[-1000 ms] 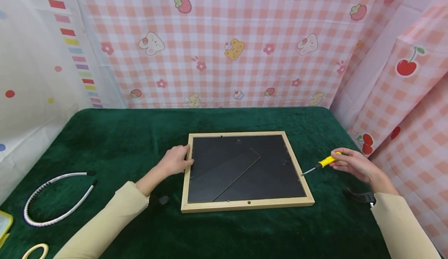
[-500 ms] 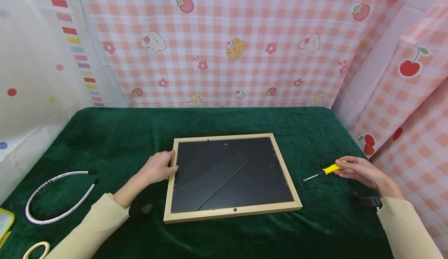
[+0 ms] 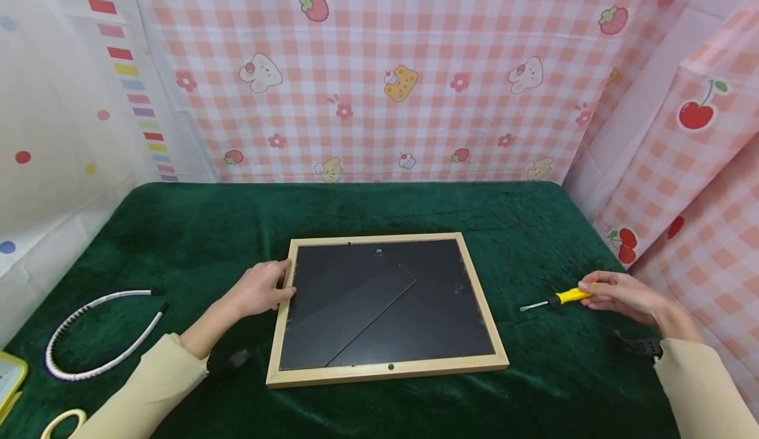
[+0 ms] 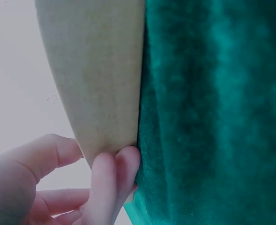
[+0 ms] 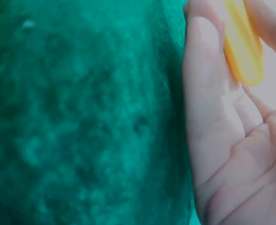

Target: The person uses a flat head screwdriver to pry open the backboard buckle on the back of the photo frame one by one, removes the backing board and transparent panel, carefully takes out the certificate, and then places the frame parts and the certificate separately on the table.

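A picture frame (image 3: 388, 307) with a light wooden border and black backing lies back side up on the green cloth. A stand flap's slanted edge crosses the backing. My left hand (image 3: 256, 289) grips the frame's left edge, thumb on the top face; in the left wrist view the fingers (image 4: 105, 180) press against its wooden side (image 4: 93, 79). Off to the right, my right hand (image 3: 622, 297) holds a screwdriver (image 3: 572, 295) by its yellow handle, the metal tip pointing left, apart from the frame. The right wrist view shows the handle's end (image 5: 244, 51) between thumb and fingers.
A white headband (image 3: 56, 347) lies at the left of the green-covered table (image 3: 379, 208). Nearer the front left are a pale yellow ring-shaped thing (image 3: 62, 419) and a yellow-edged object (image 3: 12, 380), cut off by the view. Pink checked curtains (image 3: 356, 50) hang behind and at the right.
The frame has shifted left and toward me with my left hand on it. My right hand and screwdriver have moved right and slightly nearer, the tip leaving the frame's right edge.
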The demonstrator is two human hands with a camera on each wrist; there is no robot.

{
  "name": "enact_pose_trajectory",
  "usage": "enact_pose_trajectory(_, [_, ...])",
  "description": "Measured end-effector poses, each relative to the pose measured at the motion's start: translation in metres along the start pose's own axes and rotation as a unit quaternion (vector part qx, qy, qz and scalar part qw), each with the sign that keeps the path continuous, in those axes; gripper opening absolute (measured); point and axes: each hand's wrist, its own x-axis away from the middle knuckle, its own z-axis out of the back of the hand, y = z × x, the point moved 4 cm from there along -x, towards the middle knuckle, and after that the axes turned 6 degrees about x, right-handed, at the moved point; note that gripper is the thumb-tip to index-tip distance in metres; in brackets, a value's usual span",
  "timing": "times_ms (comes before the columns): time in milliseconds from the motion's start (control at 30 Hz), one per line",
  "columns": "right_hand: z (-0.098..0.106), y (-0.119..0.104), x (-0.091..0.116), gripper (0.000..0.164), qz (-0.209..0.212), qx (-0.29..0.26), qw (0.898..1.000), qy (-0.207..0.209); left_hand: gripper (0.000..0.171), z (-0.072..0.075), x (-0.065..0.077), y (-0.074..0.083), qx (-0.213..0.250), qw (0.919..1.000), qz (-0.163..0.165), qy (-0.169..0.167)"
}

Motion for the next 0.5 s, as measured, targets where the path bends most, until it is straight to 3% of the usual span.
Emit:
enact_pose_trajectory(333, [0.0005,-0.0011,0.0022,0.024,-0.014,0.117,0.993,0.028,0.035,-0.0003,0.0039,0.0002,0.005,0.9999,0.008,-0.009])
enact_pose_trajectory(500, [-0.0014,-0.0036,0.0024,0.023,-0.009,0.185,0.982,0.037,0.036,-0.0001,0.0047,0.0000,-0.001,0.9999,0.008,-0.008])
